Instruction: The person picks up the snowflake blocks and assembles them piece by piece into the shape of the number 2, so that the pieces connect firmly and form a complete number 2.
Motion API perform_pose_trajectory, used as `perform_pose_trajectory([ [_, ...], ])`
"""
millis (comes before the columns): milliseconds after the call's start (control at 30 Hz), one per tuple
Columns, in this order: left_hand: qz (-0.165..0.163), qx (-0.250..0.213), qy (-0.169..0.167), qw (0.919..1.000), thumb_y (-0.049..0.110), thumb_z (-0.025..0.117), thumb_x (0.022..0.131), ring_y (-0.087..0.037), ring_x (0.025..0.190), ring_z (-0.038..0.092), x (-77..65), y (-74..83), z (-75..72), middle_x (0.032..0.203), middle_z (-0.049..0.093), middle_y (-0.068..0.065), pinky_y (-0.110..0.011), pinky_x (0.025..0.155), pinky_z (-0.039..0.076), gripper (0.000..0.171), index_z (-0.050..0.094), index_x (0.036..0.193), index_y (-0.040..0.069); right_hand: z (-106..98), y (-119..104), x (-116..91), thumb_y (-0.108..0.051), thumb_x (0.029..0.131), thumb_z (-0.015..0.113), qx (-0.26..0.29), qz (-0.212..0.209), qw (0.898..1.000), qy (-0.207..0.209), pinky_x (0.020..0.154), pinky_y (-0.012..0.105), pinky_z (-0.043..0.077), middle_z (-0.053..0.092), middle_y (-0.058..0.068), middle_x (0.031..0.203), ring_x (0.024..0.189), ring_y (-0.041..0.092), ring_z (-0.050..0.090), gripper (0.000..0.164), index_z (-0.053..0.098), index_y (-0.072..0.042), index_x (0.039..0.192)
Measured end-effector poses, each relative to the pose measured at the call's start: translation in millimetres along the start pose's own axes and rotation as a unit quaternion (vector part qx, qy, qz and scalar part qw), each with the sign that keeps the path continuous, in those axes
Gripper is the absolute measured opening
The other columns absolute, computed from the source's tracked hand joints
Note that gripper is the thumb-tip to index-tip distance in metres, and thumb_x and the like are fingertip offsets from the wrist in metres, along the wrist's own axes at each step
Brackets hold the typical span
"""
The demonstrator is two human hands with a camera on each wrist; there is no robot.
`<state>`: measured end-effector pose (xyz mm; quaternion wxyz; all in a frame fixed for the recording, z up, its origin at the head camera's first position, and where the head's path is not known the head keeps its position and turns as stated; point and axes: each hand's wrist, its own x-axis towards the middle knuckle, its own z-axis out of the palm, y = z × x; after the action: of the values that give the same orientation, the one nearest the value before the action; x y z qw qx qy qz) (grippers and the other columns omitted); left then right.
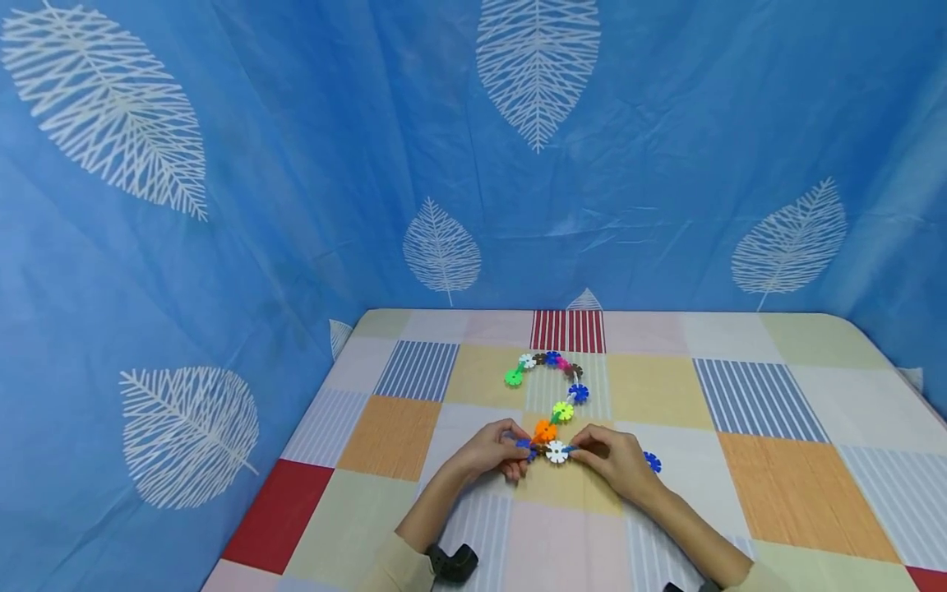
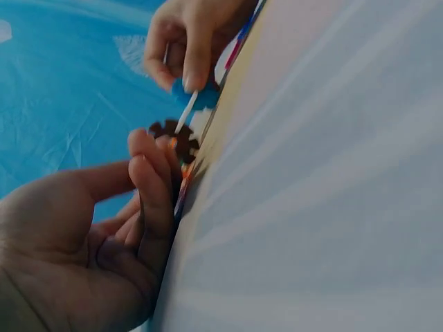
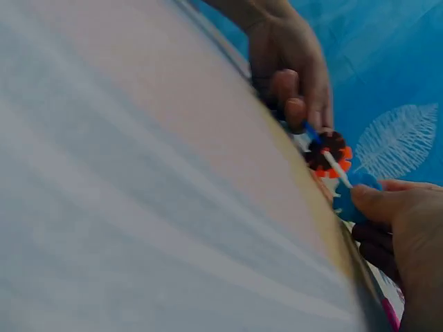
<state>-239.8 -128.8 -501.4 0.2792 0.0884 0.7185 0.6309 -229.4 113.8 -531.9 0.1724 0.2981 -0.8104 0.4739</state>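
A chain of notched plastic snowflake discs lies on the cloth, curving like a hook from a green disc (image 1: 514,377) round to an orange disc (image 1: 545,431). At its near end my left hand (image 1: 494,450) pinches a dark blue disc (image 1: 524,446). A brown disc (image 3: 329,149) joins on beside it, followed by a white disc (image 1: 556,451) seen edge-on in both wrist views. My right hand (image 1: 614,460) pinches a light blue disc (image 2: 197,98) between thumb and fingers, at the white disc's right edge.
Just right of my right hand, another blue disc (image 1: 652,462) shows on the patchwork tablecloth (image 1: 769,485). Blue sheeting with white leaf prints (image 1: 636,164) hangs behind the table and on the left. A black wrist device (image 1: 454,564) sits on my left wrist.
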Motion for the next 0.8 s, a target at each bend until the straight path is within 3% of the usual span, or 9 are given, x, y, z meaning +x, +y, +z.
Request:
perform_pose_trajectory([
  [133, 0.011, 0.102, -0.012, 0.9946, 0.019, 0.062, 0.089, -0.013, 0.043, 0.050, -5.2, 4.1, -9.6, 0.065, 0.064, -0.009, -0.020, 0.039, 0.038, 0.026, 0.054, 0.110, 0.004, -21.0, 7.3, -3.5, -0.013, 0.070, 0.080, -0.037, -0.006, 0.999, 0.004, 0.067, 0.014, 0.047, 0.067, -0.005, 0.090, 0.079, 0.010, 0.060, 0.032, 0.068, -0.013, 0.100],
  [233, 0.070, 0.206, 0.041, 0.9752, 0.028, 0.065, 0.086, -0.011, 0.044, 0.049, -7.9, 8.1, -14.9, 0.064, 0.062, -0.004, -0.021, 0.041, 0.037, 0.032, 0.057, 0.110, 0.007, -43.0, 15.7, -11.8, -0.015, 0.069, 0.081, -0.074, 0.015, 0.997, 0.021, 0.070, 0.014, 0.044, 0.066, -0.005, 0.092, 0.082, 0.009, 0.056, 0.036, 0.069, -0.012, 0.103],
  [333, 0.178, 0.281, 0.118, 0.9354, 0.029, 0.068, 0.084, -0.009, 0.049, 0.047, -4.6, 11.2, -11.4, 0.063, 0.058, 0.003, -0.020, 0.044, 0.038, 0.029, 0.062, 0.103, 0.008, -61.4, 21.9, -21.3, -0.017, 0.070, 0.081, -0.102, 0.050, 0.993, 0.022, 0.072, 0.014, 0.040, 0.065, -0.005, 0.094, 0.086, 0.008, 0.050, 0.035, 0.070, -0.013, 0.103],
  [467, 0.322, 0.358, 0.162, 0.8618, 0.029, 0.071, 0.082, -0.008, 0.059, 0.044, 6.4, 14.9, 9.2, 0.068, 0.055, 0.004, -0.016, 0.052, 0.036, 0.023, 0.068, 0.096, 0.011, -70.1, 26.2, -26.8, -0.023, 0.070, 0.080, -0.140, 0.052, 0.989, -0.012, 0.072, 0.024, 0.038, 0.061, -0.003, 0.098, 0.090, 0.009, 0.045, 0.033, 0.071, -0.014, 0.101],
  [567, 0.377, 0.422, 0.168, 0.8070, 0.032, 0.074, 0.078, -0.008, 0.067, 0.041, 14.8, 14.5, 27.3, 0.073, 0.053, 0.004, -0.014, 0.060, 0.032, 0.026, 0.071, 0.095, 0.014, -67.7, 26.3, -26.2, -0.026, 0.068, 0.081, -0.163, 0.033, 0.986, -0.028, 0.072, 0.031, 0.035, 0.058, -0.003, 0.097, 0.089, 0.012, 0.043, 0.029, 0.072, -0.016, 0.094],
  [633, 0.396, 0.458, 0.171, 0.7772, 0.036, 0.075, 0.076, -0.007, 0.069, 0.039, 19.8, 12.1, 35.7, 0.074, 0.050, 0.005, -0.015, 0.063, 0.030, 0.028, 0.072, 0.095, 0.016, -65.3, 23.8, -24.6, -0.025, 0.066, 0.082, -0.162, 0.038, 0.986, -0.026, 0.072, 0.032, 0.036, 0.058, -0.006, 0.094, 0.087, 0.011, 0.044, 0.028, 0.070, -0.018, 0.090],
  [667, 0.402, 0.471, 0.173, 0.7659, 0.037, 0.075, 0.075, -0.006, 0.069, 0.037, 22.6, 10.1, 38.2, 0.074, 0.048, 0.006, -0.016, 0.063, 0.030, 0.028, 0.072, 0.094, 0.017, -64.0, 22.1, -23.9, -0.025, 0.066, 0.082, -0.155, 0.047, 0.987, -0.024, 0.071, 0.030, 0.037, 0.057, -0.008, 0.091, 0.085, 0.010, 0.045, 0.028, 0.068, -0.019, 0.089],
  [733, 0.409, 0.487, 0.177, 0.7515, 0.037, 0.075, 0.075, -0.005, 0.068, 0.035, 27.0, 5.5, 40.9, 0.072, 0.045, 0.008, -0.016, 0.063, 0.030, 0.024, 0.072, 0.091, 0.019, -59.9, 17.5, -22.2, -0.021, 0.068, 0.081, -0.128, 0.074, 0.989, -0.017, 0.066, 0.026, 0.041, 0.059, -0.011, 0.084, 0.078, 0.007, 0.050, 0.027, 0.064, -0.019, 0.089],
  [800, 0.410, 0.488, 0.176, 0.7502, 0.035, 0.075, 0.076, -0.004, 0.067, 0.034, 30.2, 1.6, 41.9, 0.071, 0.044, 0.009, -0.015, 0.063, 0.030, 0.018, 0.072, 0.086, 0.020, -54.5, 11.7, -19.7, -0.015, 0.071, 0.079, -0.096, 0.098, 0.991, -0.007, 0.061, 0.023, 0.045, 0.061, -0.012, 0.079, 0.071, 0.003, 0.054, 0.027, 0.061, -0.017, 0.091],
])
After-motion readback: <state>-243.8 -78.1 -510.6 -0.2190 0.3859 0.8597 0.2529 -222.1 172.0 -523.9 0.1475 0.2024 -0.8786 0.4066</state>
